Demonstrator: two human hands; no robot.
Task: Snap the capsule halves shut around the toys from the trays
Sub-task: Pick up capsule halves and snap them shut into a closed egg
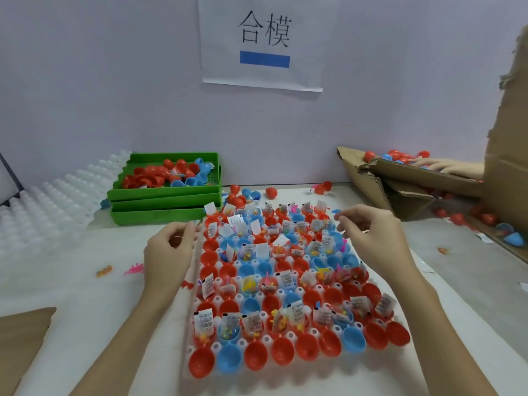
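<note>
Here the landmark is the clear egg-style tray (285, 284) in the middle of the tabletop (85, 281), its pockets filled with red and blue capsule halves (254, 354); many pockets further back also hold small bagged toys (204, 321) with white paper slips standing up out of them. The left hand (168, 252) hovers at the tray's far-left edge, fingers (192, 228) curled in towards the thumb, seemingly pinching something small and pale (what it is I cannot tell). The right hand (368, 232) hangs over the tray's far-right corner, fingers (343, 218) loosely curled and narrow, holding nothing that shows.

Beyond the tray's far-left corner stand stacked green bins (165, 195) with loose red and blue halves heaped in the top one. A second person's hand (445, 167) reaches into a torn cardboard box (400, 192) beyond the tray's far-right corner.

To close a capsule well, I would judge that the slip and toy bag should first be tucked fully below the rim of a seated half, since any paper caught in the seam would likely stop the snap. Then take a matching half from the green bins, set it squarely over the seated one and press straight down until the rims meet all round. Steadying the tray with the other hand should keep neighbouring halves from tipping. Working row by row (rather than at random) makes it easier to see which are done.
</note>
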